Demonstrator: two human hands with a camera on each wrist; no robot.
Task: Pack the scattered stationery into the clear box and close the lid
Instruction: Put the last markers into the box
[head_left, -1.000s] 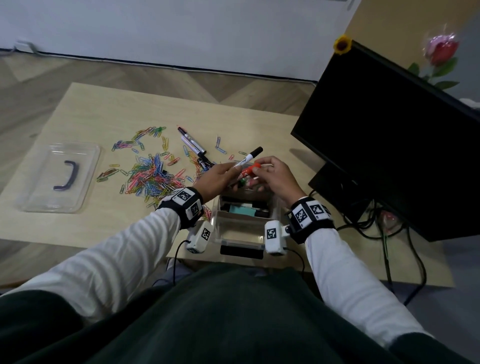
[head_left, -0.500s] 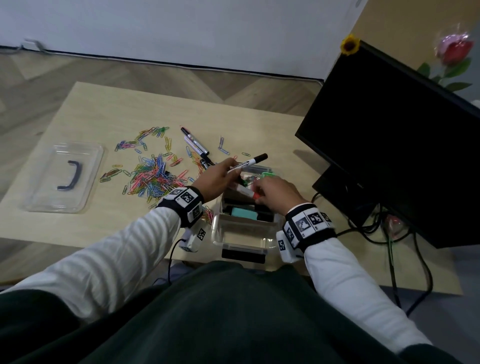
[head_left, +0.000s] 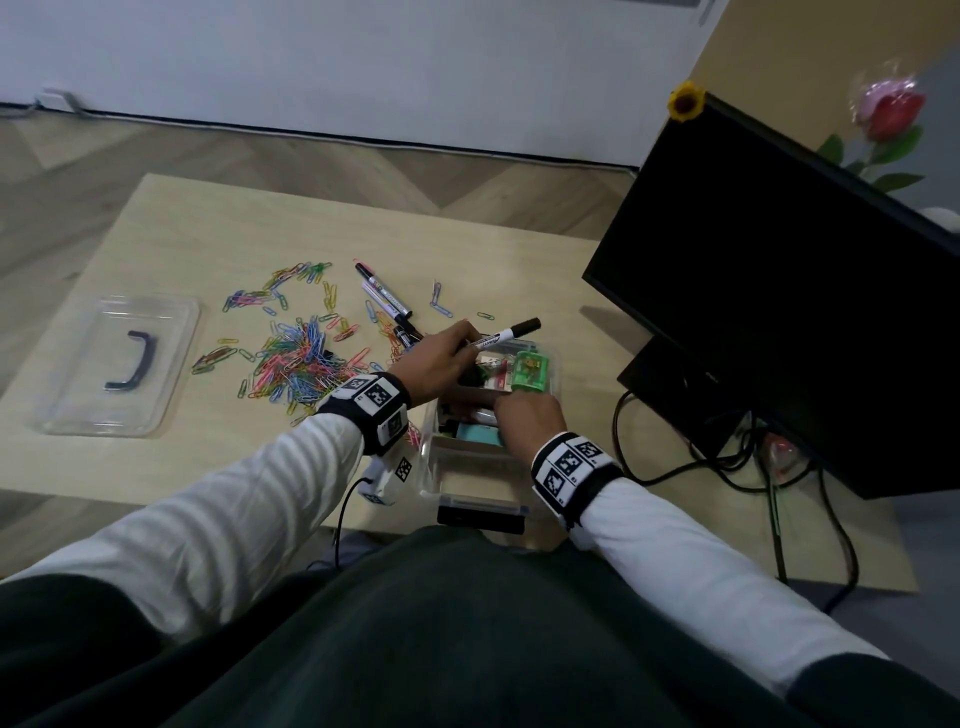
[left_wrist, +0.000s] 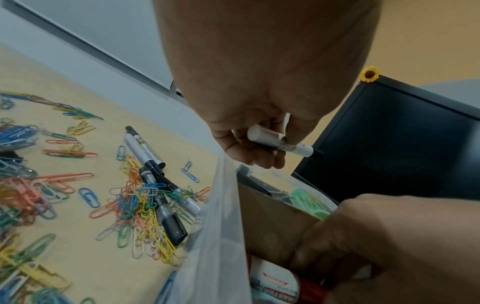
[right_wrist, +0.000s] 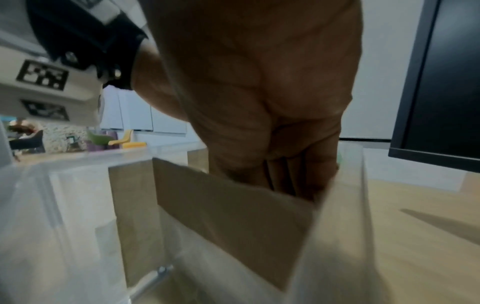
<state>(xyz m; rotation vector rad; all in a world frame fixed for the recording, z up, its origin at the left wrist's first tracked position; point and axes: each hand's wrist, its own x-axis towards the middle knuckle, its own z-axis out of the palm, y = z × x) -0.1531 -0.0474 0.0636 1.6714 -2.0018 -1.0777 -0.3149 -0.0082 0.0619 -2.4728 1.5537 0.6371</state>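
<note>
The clear box (head_left: 480, 501) stands open at the table's near edge, with a green case (head_left: 530, 371), a teal item (head_left: 478, 434) and a cardboard divider (right_wrist: 228, 205) inside. My left hand (head_left: 441, 358) hovers over the box's far left corner and pinches a white marker with a black cap (head_left: 511, 332), also seen in the left wrist view (left_wrist: 280, 142). My right hand (head_left: 530, 410) reaches down inside the box, fingers curled over a red marker (left_wrist: 310, 290); its fingertips are hidden behind the divider. The clear lid (head_left: 119, 364) lies far left.
Several coloured paper clips (head_left: 296, 358) are heaped left of the box, with more markers (head_left: 387, 299) beside them. A black monitor (head_left: 779, 291) stands close on the right, with cables (head_left: 727, 467) trailing by its base.
My right hand has dropped from above the box down into it with the red marker. My left hand still holds the black-capped marker over the box's far edge.
</note>
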